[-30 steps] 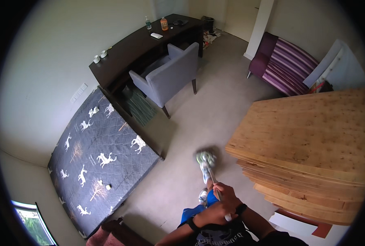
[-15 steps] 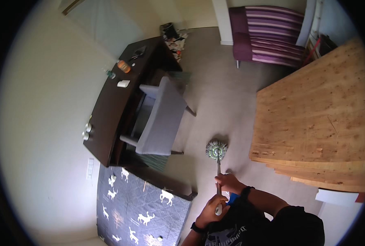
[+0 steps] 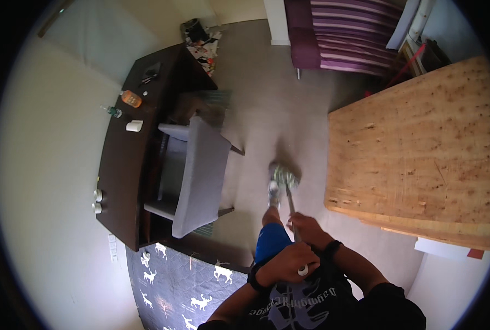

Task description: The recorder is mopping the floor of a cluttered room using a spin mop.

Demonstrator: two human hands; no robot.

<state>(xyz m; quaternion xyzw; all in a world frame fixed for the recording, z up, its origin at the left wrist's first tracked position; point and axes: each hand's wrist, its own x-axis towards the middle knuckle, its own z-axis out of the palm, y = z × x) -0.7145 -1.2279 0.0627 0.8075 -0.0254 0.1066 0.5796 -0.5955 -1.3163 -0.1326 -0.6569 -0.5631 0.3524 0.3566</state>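
Note:
A mop [image 3: 284, 175] with a grey and green fringed head rests on the floor ahead of me, slightly blurred. My left hand [image 3: 290, 262] is closed around the top end of its handle, near my chest. Further down the pole my right hand [image 3: 309, 229] grips it too. My leg in blue shorts [image 3: 271, 241] reaches forward, and its shoe [image 3: 273, 193] is just left of the mop head, close to it or touching; the blur hides which.
To the left stand a grey chair [image 3: 205, 176] and a dark desk [image 3: 118, 181] with bottles on it. A bed with a deer-patterned cover [image 3: 173, 286] is at lower left. Stacked wooden boards [image 3: 410, 154] stand on the right, a striped purple sofa [image 3: 355, 33] beyond. Litter lies by a black bin [image 3: 194, 32].
The mop head has been pushed forward, farther from me. My left leg has stepped out beside it. The view has shifted forward, and both hands keep their hold on the pole.

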